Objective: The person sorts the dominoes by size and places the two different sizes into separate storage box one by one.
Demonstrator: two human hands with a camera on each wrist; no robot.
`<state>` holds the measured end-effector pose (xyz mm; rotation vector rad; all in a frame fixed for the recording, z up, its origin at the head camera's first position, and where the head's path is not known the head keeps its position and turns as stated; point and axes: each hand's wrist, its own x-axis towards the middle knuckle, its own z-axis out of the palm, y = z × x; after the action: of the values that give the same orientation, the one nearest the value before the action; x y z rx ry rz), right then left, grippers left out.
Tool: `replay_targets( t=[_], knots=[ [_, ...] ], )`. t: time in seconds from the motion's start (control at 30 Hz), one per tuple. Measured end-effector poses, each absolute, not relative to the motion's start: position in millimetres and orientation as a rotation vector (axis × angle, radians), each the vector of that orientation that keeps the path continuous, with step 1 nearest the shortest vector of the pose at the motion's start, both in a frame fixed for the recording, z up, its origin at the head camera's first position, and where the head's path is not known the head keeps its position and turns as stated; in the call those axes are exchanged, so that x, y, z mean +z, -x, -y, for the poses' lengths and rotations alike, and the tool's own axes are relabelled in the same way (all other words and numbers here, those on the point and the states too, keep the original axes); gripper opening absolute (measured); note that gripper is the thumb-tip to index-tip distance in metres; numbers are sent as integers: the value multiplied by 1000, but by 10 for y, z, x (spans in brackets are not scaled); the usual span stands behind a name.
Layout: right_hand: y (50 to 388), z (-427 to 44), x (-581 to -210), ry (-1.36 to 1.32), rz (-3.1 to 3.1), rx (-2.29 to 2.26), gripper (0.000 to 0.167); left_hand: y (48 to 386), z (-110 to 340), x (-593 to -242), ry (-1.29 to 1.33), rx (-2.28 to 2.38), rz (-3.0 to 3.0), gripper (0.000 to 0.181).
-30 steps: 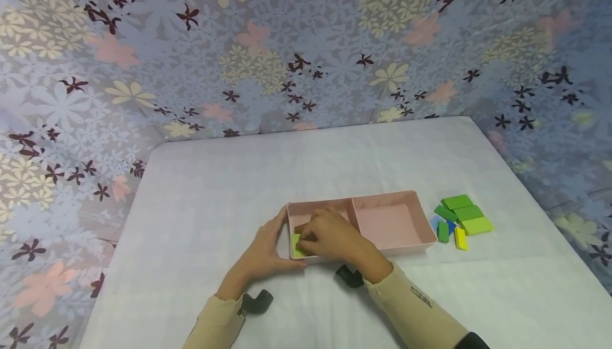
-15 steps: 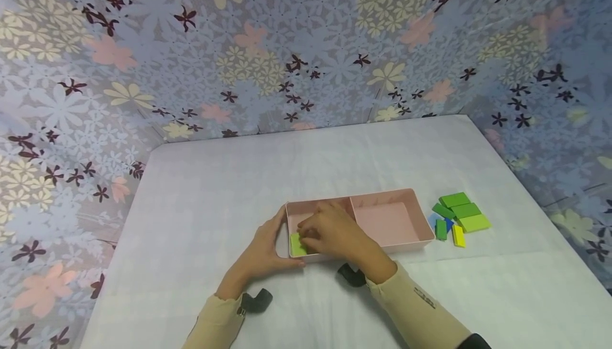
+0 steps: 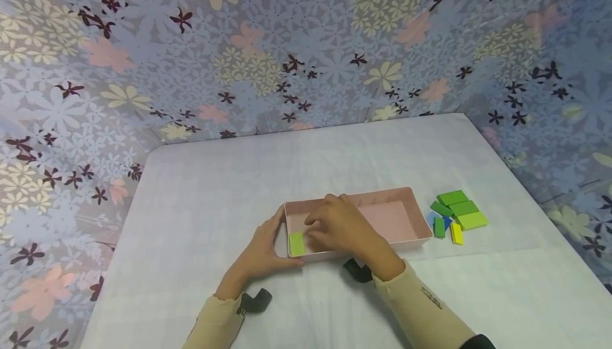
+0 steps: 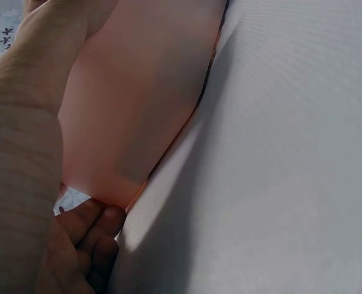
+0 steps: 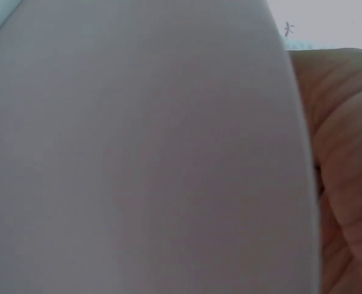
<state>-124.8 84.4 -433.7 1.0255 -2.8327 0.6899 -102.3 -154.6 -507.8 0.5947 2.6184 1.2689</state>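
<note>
Pink box [image 3: 389, 223]: left hand [image 3: 260, 249] grips wide, right hand [image 3: 343, 227] curls loosely.

We look onto a smooth pink box [image 3: 389, 221], plastic by its look, with a soft, low sheen, on a matt white cloth [image 3: 215, 179] whose fine weave we can make out up close. The lime block [image 3: 297, 244] inside appears smooth; whether wood or plastic, we cannot tell. We also note woven-looking, matt beige sleeves [image 3: 427, 304] and dull black wrist pieces [image 3: 258, 301].
</note>
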Motion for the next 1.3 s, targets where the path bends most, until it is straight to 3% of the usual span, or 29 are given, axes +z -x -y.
replay_targets(
  t=[1.3],
  knots=[
    [1212,-1321,-4207,-771,2818,692,17,1026,1527,-5084,-612,1271,-2612,135]
  ],
)
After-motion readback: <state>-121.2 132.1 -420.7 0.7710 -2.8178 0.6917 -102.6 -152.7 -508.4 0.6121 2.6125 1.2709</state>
